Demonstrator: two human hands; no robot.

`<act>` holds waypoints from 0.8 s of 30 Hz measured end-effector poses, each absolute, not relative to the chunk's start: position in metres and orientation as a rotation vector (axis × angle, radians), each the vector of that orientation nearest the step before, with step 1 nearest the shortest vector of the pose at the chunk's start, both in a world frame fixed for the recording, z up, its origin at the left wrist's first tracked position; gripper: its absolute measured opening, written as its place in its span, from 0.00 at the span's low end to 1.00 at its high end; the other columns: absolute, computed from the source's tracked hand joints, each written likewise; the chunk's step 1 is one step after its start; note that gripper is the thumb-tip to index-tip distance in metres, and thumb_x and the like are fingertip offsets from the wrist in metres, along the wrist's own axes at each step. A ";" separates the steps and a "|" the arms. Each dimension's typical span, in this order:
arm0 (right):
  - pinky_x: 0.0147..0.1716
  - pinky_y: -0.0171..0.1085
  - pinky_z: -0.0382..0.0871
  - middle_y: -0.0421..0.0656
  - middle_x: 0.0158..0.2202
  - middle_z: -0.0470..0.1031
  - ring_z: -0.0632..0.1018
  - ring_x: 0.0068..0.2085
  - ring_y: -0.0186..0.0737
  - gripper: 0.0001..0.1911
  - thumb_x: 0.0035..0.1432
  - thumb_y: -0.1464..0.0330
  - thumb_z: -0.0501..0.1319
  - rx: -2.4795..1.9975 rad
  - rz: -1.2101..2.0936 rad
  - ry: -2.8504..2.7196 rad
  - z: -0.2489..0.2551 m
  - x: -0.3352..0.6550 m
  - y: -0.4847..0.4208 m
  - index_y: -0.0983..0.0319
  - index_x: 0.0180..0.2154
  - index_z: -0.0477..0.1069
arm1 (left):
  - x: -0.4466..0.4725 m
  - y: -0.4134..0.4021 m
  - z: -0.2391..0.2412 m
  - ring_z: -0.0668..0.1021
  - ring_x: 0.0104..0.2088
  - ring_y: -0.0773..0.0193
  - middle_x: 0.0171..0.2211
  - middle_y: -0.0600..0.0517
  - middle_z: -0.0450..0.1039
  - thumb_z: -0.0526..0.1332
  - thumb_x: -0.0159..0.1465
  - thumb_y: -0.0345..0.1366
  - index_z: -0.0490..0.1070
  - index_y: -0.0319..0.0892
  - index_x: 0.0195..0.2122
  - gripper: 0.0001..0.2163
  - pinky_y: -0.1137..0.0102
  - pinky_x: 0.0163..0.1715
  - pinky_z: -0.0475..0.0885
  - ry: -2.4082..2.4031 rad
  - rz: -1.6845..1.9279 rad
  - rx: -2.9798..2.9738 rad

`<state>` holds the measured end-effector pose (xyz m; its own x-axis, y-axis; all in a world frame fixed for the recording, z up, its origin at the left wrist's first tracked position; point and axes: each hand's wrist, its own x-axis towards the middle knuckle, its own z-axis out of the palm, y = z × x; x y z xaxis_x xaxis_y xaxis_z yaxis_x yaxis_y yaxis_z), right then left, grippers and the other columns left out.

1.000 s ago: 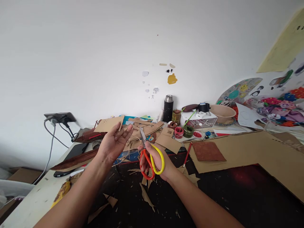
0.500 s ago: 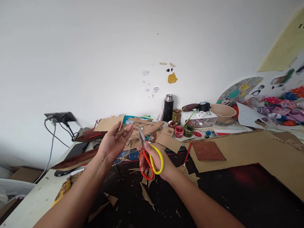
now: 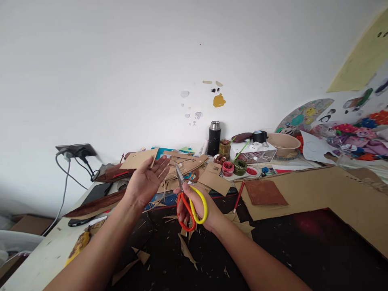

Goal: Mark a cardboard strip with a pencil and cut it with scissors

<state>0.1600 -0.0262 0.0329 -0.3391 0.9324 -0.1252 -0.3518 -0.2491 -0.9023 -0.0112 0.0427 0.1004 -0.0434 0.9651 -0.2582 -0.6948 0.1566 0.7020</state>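
My right hand (image 3: 197,210) grips a pair of scissors (image 3: 189,202) with one orange and one yellow handle loop; the steel blades point up and away, closed together. My left hand (image 3: 148,180) is raised just left of the blades, palm up, fingers stretched out and holding nothing. Both hands hover above a heap of cardboard offcuts (image 3: 182,167) and thin cardboard slivers on the dark tabletop (image 3: 273,250).
A big L-shaped cardboard sheet (image 3: 327,194) with a brown square on it lies to the right. A red pencil (image 3: 239,197), paint pots (image 3: 233,166), a black flask (image 3: 214,138), a bowl (image 3: 284,143) and a wall socket with cables (image 3: 74,151) stand behind.
The scissors have drifted slightly left and down. My left hand's fingers have flattened out a little. Nothing else has moved.
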 end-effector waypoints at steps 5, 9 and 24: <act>0.15 0.31 0.66 0.41 0.22 0.78 0.77 0.18 0.39 0.45 0.52 0.30 0.65 -0.867 1.752 -1.030 0.032 0.160 -0.026 0.64 0.49 0.75 | -0.011 0.042 0.101 0.85 0.51 0.55 0.44 0.45 0.85 0.53 0.77 0.32 0.75 0.42 0.35 0.15 0.57 0.59 0.72 0.830 1.400 0.416; 0.15 0.31 0.66 0.41 0.22 0.79 0.77 0.18 0.39 0.45 0.53 0.30 0.64 -0.869 1.757 -1.043 0.031 0.160 -0.026 0.64 0.49 0.75 | -0.012 0.043 0.101 0.86 0.51 0.55 0.44 0.45 0.86 0.53 0.76 0.32 0.76 0.42 0.35 0.14 0.57 0.57 0.74 0.826 1.407 0.422; 0.14 0.30 0.66 0.42 0.22 0.79 0.78 0.18 0.39 0.47 0.54 0.30 0.63 -0.825 1.786 -1.044 0.028 0.160 -0.023 0.65 0.51 0.75 | -0.011 0.043 0.101 0.84 0.54 0.54 0.44 0.46 0.86 0.53 0.76 0.33 0.77 0.43 0.35 0.15 0.55 0.66 0.68 0.844 1.410 0.430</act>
<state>0.1601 -0.0235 0.0277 -0.3894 0.9149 -0.1067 -0.3558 -0.2563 -0.8987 -0.0109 0.0429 0.1015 -0.0552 0.9650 -0.2563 -0.6813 0.1512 0.7162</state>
